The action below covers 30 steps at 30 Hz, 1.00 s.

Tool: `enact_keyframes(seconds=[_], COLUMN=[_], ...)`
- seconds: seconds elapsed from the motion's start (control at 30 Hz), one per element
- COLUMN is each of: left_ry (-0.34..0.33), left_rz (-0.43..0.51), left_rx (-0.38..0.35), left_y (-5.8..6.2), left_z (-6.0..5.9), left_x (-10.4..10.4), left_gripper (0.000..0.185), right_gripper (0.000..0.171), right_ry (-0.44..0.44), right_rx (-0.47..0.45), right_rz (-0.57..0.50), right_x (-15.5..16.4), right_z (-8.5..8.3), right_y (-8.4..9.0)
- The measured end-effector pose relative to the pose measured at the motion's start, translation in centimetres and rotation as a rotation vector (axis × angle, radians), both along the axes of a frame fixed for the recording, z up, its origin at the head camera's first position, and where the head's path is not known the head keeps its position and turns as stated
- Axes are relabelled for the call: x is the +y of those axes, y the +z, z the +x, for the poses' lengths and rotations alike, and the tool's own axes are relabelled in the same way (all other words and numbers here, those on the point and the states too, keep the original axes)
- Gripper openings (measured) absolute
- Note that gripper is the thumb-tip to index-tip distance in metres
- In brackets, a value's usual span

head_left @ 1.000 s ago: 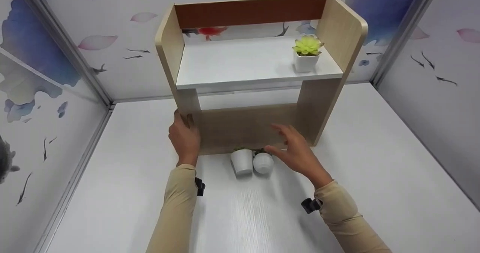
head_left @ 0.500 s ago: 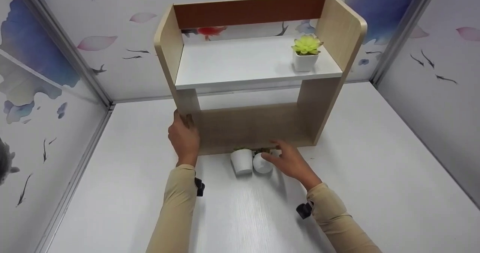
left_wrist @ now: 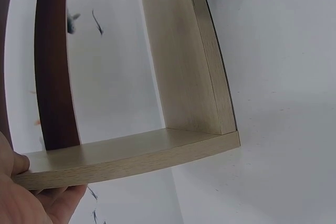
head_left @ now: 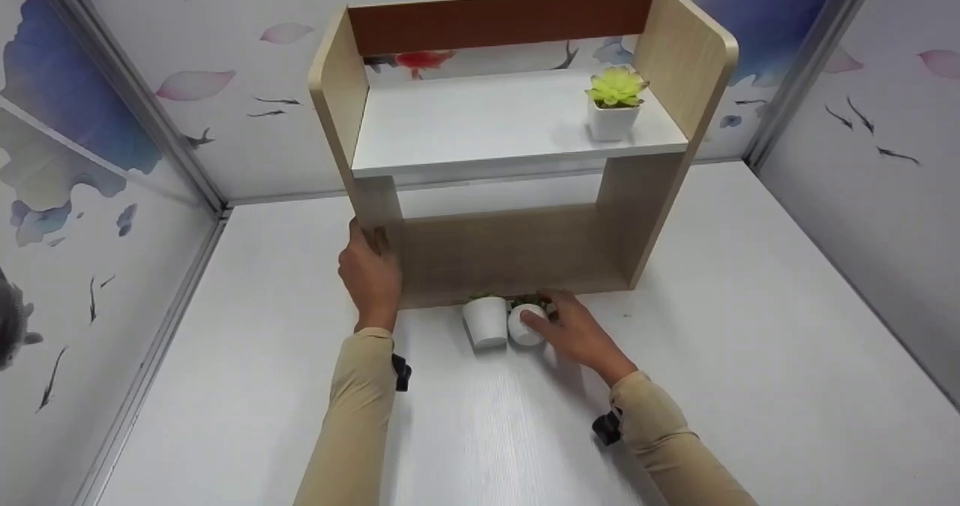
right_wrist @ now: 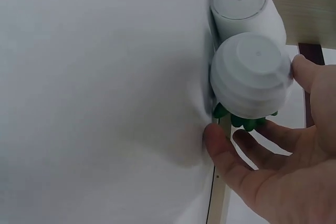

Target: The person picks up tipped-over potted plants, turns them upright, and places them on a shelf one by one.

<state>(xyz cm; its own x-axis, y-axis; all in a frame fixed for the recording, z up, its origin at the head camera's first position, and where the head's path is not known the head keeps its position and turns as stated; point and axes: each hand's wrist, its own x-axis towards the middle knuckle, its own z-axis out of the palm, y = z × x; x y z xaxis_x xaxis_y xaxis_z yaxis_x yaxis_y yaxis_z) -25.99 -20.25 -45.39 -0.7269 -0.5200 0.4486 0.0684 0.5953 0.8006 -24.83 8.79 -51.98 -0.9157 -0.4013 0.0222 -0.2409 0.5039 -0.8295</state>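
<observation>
My left hand [head_left: 371, 273] grips the left side panel [left_wrist: 126, 161] of a wooden two-tier shelf [head_left: 517, 254], thumb on one face and fingers on the other. Two white potted plants lie tipped over on the table by the shelf's front lower edge, bases towards me. The right one has a small round pot [right_wrist: 252, 77] with green leaves [right_wrist: 247, 123]. Around it curls my right hand [head_left: 581, 333], thumb against the pot and fingers by the leaves. The tapered pot [head_left: 486, 322] beside it is untouched; its plant is mostly hidden.
On the upper white shelf board [head_left: 472, 119], a yellow-green succulent in a square white pot [head_left: 613, 119] stands upright at the right end. A brown back strip [head_left: 502, 19] spans the shelf's top. Patterned wall panels [head_left: 862, 153] enclose the white table [head_left: 247, 386] at the back and sides.
My right hand has come down and left onto the round pot, its fingers closing in around it. The left hand keeps its hold on the shelf, which looks still.
</observation>
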Motion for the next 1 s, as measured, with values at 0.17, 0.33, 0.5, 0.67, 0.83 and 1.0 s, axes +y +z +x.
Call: enact_keyframes(seconds=[0.17,0.33,0.5,0.67,0.83,1.0], left_ry=[-0.009,-0.006,-0.003,0.001,0.002,0.000], left_rz=[0.009,0.009,0.010,0.010,0.008,0.003], left_rx=[0.010,-0.004,-0.011,-0.020,-0.026,-0.022], left_y=[0.2,0.2,0.2,0.2,0.2,0.2], left_z=[0.1,0.1,0.1,0.2,0.2,0.2], left_x=[0.1,0.1,0.1,0.2,0.3,0.3], left_gripper=[0.036,0.037,0.037,0.037,0.038,0.038], right_gripper=[0.066,0.061,0.053,0.052,0.056,0.059], right_ry=[-0.031,-0.050,-0.064,-0.077,-0.111,-0.125], right_rx=[-0.041,-0.072,-0.085,-0.073,-0.046,0.005], right_rz=[0.015,0.016,-0.032,-0.024,-0.003,0.001], right_x=[-0.1,-0.1,0.2,0.6,0.9,1.0], right_z=[0.2,0.3,0.4,0.3,0.3,0.4], right_y=[-0.1,-0.2,-0.1,0.2,0.1,0.1])
